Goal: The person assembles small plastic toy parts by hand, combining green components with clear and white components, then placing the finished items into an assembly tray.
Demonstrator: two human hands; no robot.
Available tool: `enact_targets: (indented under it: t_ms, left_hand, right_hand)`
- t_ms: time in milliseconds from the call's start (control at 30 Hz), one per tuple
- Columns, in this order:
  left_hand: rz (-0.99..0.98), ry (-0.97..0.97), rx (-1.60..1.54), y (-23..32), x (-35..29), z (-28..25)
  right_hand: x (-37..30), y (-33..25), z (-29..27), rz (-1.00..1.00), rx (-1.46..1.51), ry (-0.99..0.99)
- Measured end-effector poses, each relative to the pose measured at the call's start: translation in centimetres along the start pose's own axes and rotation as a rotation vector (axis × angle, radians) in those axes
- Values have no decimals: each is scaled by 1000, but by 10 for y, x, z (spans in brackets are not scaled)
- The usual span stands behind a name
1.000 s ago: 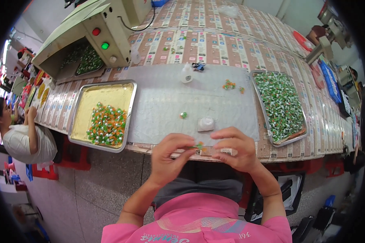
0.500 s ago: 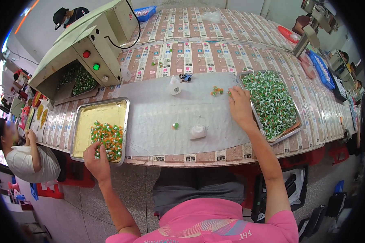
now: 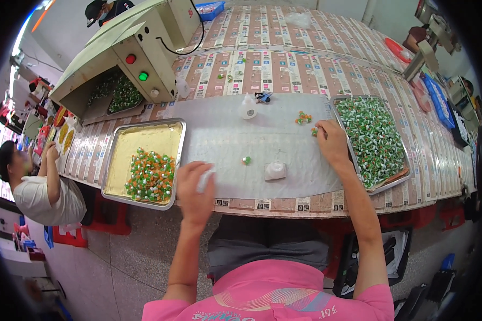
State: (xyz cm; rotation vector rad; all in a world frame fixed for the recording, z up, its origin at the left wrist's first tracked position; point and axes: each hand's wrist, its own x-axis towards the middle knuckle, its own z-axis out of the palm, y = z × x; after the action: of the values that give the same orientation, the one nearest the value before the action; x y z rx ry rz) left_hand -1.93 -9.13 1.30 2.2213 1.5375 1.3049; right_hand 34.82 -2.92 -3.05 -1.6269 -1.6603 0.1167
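Note:
My left hand [image 3: 194, 195] is over the near left part of the pale sheet [image 3: 219, 139], beside the left metal tray [image 3: 114, 144]. It is smeared by motion, and a whitish patch shows between thumb and fingers. That tray has a yellowish lining and a heap of small green, orange and white pieces [image 3: 150, 179]. My right hand [image 3: 333, 143] rests at the sheet's right side, fingertips pinched at a small green and orange piece [image 3: 314, 131]. A few similar pieces [image 3: 303, 117] lie just beyond. Right of this hand stands a tray full of green, white and orange pieces [image 3: 372, 139].
A white squeeze bottle [image 3: 249, 108], a small blue and black object [image 3: 263, 97], a white lump on a square base [image 3: 276, 170] and one loose piece [image 3: 246, 160] are on the sheet. A beige machine [image 3: 118, 64] stands at the back left. Another person [image 3: 48, 192] sits at left.
My left hand has moved right, from the heap in the left tray to over the sheet. My right hand stays by the loose pieces, its fingertips now closer together. The whole view has shifted slightly.

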Motion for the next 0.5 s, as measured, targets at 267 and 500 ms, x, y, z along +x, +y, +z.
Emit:
enact_targets:
  t_ms: [267, 500]
  left_hand:
    - [13, -102, -122, 11, 17, 67]
    - [-19, -209, -117, 2, 15, 70]
  right_hand:
    - [-7, -9, -7, -162, 49, -154]
    - [-5, -18, -13, -15, 169, -269]
